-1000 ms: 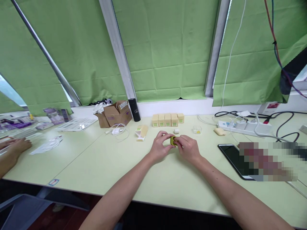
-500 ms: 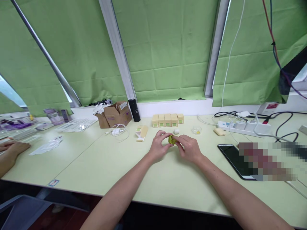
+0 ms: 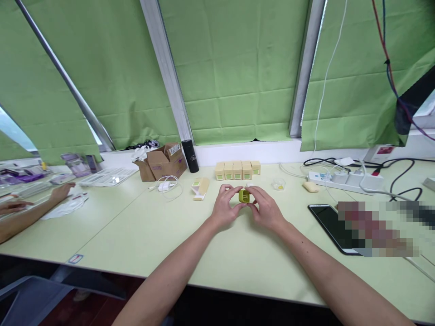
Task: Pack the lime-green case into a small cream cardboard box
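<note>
Both hands hold a small yellow-green hollow case (image 3: 244,196) just above the table. My left hand (image 3: 224,206) grips its left side between thumb and fingers. My right hand (image 3: 267,208) pinches it from the right, thumb below and fingertips on top. The case's opening faces me, and its exact kind is unclear. Just behind my right fingers, a small white object (image 3: 249,184) is mostly hidden. Beyond lies a row of small cream boxes (image 3: 233,171) with green labels. Left of my hands, an opened cream box (image 3: 200,188) lies on its side.
A clear round dish (image 3: 278,184) and a beige pouch (image 3: 310,187) lie to the right, near a power strip (image 3: 346,179) with cables. A phone (image 3: 335,228) lies near my right forearm. Back left are a cardboard box (image 3: 166,163), black bottle (image 3: 190,156) and white charger (image 3: 166,185). A co-worker's hands (image 3: 59,194) are far left.
The yellow-green case has turned so its opening faces me more, and my right fingers have shifted over its top edge. At far left, a co-worker's hand has reached farther forward.
</note>
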### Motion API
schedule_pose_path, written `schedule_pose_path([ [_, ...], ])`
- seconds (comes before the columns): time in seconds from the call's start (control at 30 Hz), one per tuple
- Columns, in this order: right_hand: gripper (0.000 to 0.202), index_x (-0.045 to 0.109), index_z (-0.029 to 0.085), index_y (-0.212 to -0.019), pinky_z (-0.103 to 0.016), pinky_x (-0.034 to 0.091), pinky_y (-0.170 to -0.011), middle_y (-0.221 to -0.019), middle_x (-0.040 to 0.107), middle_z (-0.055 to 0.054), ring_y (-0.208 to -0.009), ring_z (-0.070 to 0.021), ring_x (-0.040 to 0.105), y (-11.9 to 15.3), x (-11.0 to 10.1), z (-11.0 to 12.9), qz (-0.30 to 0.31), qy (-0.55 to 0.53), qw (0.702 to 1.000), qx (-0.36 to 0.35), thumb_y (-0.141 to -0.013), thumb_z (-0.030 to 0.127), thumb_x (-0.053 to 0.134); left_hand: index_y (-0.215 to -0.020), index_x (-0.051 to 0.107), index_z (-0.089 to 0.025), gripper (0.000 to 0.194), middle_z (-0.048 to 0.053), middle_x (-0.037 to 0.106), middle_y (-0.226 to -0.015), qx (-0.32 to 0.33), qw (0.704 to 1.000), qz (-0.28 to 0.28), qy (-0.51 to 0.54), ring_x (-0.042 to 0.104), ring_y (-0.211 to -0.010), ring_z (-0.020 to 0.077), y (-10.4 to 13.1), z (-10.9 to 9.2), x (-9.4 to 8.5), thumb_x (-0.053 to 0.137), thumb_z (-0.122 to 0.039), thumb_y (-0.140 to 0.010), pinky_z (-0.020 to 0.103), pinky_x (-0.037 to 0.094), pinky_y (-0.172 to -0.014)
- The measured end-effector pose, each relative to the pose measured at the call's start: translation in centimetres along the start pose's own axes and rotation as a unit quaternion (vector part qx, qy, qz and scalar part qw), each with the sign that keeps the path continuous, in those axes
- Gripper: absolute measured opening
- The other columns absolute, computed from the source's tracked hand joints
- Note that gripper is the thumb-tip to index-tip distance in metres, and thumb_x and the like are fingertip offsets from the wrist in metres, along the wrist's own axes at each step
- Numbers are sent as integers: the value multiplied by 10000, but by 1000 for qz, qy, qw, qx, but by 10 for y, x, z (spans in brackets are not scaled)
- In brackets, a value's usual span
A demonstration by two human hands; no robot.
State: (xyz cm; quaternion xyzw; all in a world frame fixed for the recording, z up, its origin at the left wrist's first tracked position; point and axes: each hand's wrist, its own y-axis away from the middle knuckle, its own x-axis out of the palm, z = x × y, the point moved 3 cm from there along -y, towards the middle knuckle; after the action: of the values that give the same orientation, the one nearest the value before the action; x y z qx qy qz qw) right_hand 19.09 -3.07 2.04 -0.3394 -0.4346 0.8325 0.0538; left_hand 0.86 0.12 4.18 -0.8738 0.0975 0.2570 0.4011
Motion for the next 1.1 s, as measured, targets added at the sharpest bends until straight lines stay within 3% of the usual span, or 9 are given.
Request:
schedule_pose_path([
  [0.13,622,518,279,-1481,-435,686,-837,-1361,597,-144,-1182,-280,654,-2,-1,-1,-26,-90,995,32,-896,65,533,-1355,672,-255,440,109,708,-1205,-49,998,-15,38,587,-1220,272,-1,2,-1,714,-228,-917,440,521,-1007],
  [0.33,558,574,269,-1359,-443,690,-862,-1308,589,-118,-1139,-254,659,-3,1,-2,-49,-137,987,61,-851,40,537,-966,775,-202,118,88,766,-1020,-152,985,-13,78,641,-1069,241,-6,16,8,680,-229,-901,337,505,-844],
  [0.63,573,553,279,-1362,-486,688,-917,-1314,578,-115,-1201,-270,630,0,4,-1,-42,-127,991,31,-854,16,519,-864,725,-149,176,63,749,-886,-219,951,-11,220,657,-816,176,-6,24,22,725,-323,-838,278,477,-756],
  [1.1,447,579,288,-1329,-512,680,-958,-1308,588,-111,-1227,-282,627,-1,6,0,-27,-125,991,35,-926,93,566,-771,725,-147,164,50,737,-797,-257,937,-9,237,649,-768,176,-8,31,22,762,-306,-763,283,482,-759],
])
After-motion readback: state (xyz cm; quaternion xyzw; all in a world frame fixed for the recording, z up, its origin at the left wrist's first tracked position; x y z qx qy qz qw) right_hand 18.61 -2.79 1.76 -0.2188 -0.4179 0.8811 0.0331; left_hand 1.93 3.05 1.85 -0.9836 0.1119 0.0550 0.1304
